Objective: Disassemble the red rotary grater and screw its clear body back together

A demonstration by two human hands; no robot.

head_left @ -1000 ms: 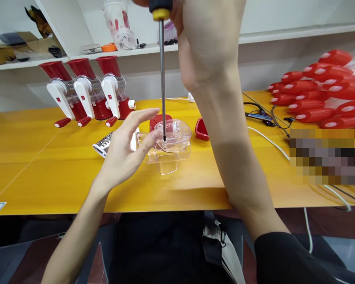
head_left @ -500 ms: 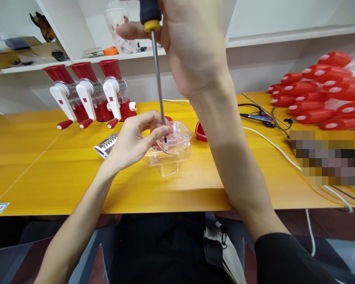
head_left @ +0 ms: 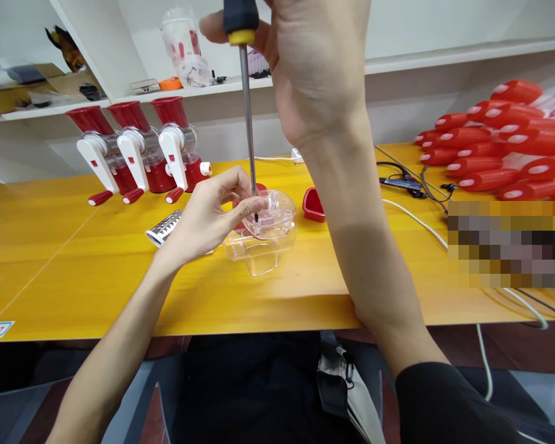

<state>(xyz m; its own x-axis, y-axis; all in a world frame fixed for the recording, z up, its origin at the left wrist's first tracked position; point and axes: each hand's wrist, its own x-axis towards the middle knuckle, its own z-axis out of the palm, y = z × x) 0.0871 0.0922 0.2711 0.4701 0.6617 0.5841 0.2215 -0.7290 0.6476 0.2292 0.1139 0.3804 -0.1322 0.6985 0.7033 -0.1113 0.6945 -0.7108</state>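
Glossy orange-yellow desk (head_left: 74, 271) under white shelving, cluttered behind. Right hand (head_left: 314, 68) raised high, fingers wrapped tight round the black-and-yellow grip of a screwdriver (head_left: 247, 123); slim steel shaft running straight down, tip seated in the top of a clear plastic housing (head_left: 263, 237). Left hand (head_left: 203, 219) just beside the tip, fingers pinched narrow at the shaft's lower end and resting against the housing's rounded upper shell, seemingly steadying a screw too small to make out. Judged as screw-driving in progress, at the seating stage; next move likely calling for downward pressure, a plumb shaft, and the left fingers keeping the light, slippery housing from turning.

Housing transparent, hard, smooth: domed cap over a boxy chute. Left of the pinching fingers, a perforated metal grater cone (head_left: 165, 227) lying on its side. Beyond them, three finished red-and-white rotary graters (head_left: 134, 151) with crank handles. Right of the fingers, a small red cap (head_left: 313, 205), white cables, and farther off a heap of glossy red cylindrical parts (head_left: 504, 145).
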